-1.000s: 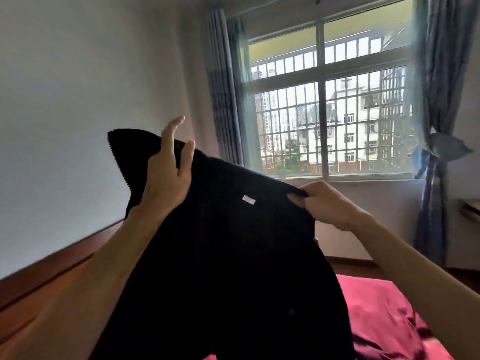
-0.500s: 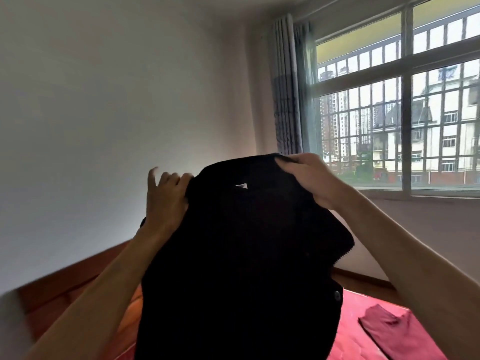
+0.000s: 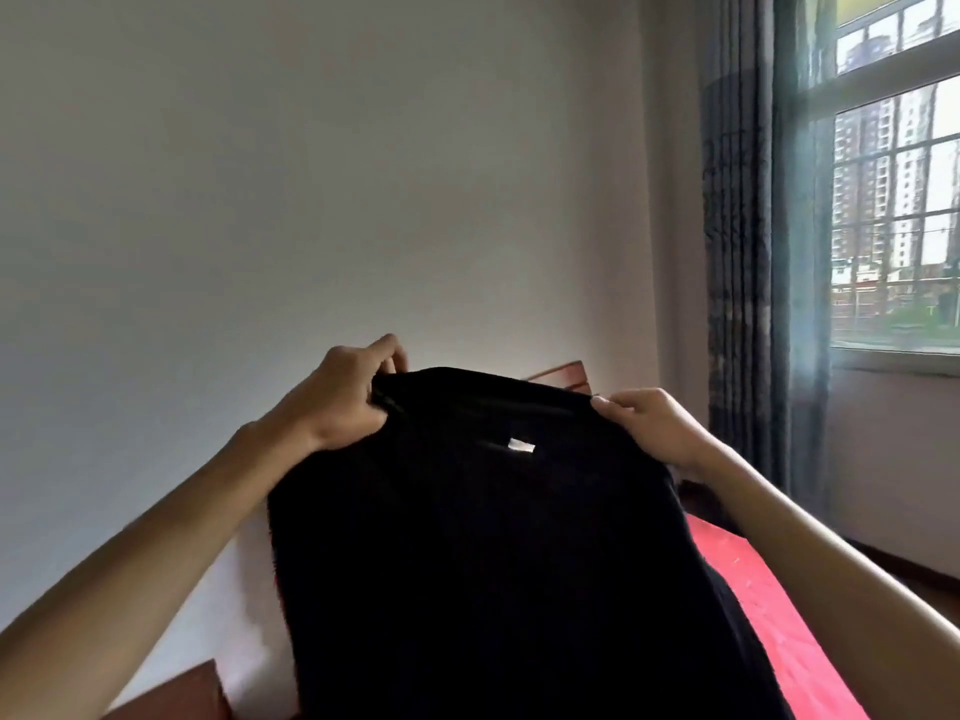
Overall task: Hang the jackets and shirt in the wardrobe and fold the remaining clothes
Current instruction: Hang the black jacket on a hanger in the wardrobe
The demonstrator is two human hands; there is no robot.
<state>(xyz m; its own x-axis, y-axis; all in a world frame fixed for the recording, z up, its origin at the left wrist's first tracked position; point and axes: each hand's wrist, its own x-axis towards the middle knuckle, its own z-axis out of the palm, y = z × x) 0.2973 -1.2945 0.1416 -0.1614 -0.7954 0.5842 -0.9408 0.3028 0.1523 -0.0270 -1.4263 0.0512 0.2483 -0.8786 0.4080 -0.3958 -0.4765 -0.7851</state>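
A black knitted garment [image 3: 488, 553] hangs in front of me, held up by its top edge, and fills the lower middle of the view. A small white label [image 3: 521, 446] shows near its collar. My left hand [image 3: 343, 397] grips the top left corner of the cloth. At the top right corner my right hand [image 3: 652, 426] pinches the edge. Both forearms reach up from the lower corners. The garment's lower part runs out of the frame.
A bed with a red cover [image 3: 769, 605] lies behind the garment, with a wooden headboard [image 3: 563, 374] against the white wall. A grey-blue curtain [image 3: 753, 241] and a barred window [image 3: 893, 200] stand on the right.
The view has swung left, away from the window. My hands have shifted along the garment's top edge, so it now hangs spread between them with both hands gripping the corners.
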